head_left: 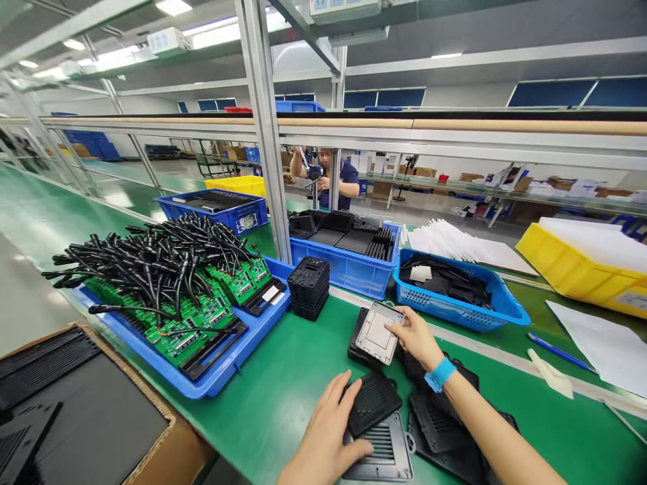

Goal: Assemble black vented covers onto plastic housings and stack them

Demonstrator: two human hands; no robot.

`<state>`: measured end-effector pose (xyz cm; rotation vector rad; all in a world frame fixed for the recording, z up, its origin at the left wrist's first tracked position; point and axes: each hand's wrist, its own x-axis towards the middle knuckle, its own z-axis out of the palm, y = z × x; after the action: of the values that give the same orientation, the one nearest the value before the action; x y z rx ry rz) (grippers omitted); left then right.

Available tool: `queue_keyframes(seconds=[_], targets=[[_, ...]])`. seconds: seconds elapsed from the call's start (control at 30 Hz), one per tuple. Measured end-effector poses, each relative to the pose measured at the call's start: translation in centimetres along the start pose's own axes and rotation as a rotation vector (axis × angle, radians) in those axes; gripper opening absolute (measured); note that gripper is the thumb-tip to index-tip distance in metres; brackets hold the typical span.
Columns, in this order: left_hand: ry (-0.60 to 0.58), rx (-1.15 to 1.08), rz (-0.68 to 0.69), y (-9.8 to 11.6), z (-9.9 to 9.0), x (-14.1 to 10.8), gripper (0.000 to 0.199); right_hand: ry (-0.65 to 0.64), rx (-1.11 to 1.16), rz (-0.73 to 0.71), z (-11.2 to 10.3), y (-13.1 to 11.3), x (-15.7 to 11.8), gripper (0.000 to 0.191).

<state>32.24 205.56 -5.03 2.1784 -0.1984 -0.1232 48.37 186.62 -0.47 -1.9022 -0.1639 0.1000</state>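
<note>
My right hand (417, 337) grips a plastic cover (380, 333) by its right edge, thumb on its pale, shiny inner face. That cover is above another black one on the green bench. My left hand (328, 428) is spread, with its fingers at the left edge of a black slotted cover (375, 402). Its thumb touches the slotted cover (387, 450) lying underneath. More black covers (442, 431) lie loosely piled beneath and beside my right forearm, which partly hides them. A neat stack of black plastic cases (309, 288) stands farther back.
At left, a blue tray (217, 384) holds green circuit boards with black cables, near a cardboard box (166, 431) of black panels. Blue bins (348, 271) and a blue basket (455, 315) line the back. A metal post (265, 135) rises there. A person (348, 182) works beyond.
</note>
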Motion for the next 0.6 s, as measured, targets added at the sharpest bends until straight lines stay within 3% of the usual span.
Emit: queue_keyframes(seconds=[0.13, 0.27, 0.4, 0.5, 0.6], targets=[[-0.213, 0.195, -0.015, 0.3, 0.4, 1.0, 0.097, -0.048, -0.024, 0.048, 1.3, 0.9, 2.4, 0.059], [-0.177, 0.208, -0.096, -0.5, 1.5, 1.9, 0.089, -0.075, -0.387, -0.068, 0.7, 1.1, 3.4, 0.048], [-0.086, 0.168, -0.055, -2.0, 2.2, 2.1, 0.083, 0.144, -0.775, -0.292, -3.3, -0.6, 6.4, 0.024], [0.058, 0.001, 0.021, -2.9, 2.0, 1.5, 0.071, 0.308, -0.997, -0.208, -7.1, -1.4, 9.9, 0.027], [0.118, -0.303, 0.056, -3.3, 1.3, 0.6, 0.051, 0.29, -1.072, -0.139, -10.0, -0.9, 13.2, 0.036]])
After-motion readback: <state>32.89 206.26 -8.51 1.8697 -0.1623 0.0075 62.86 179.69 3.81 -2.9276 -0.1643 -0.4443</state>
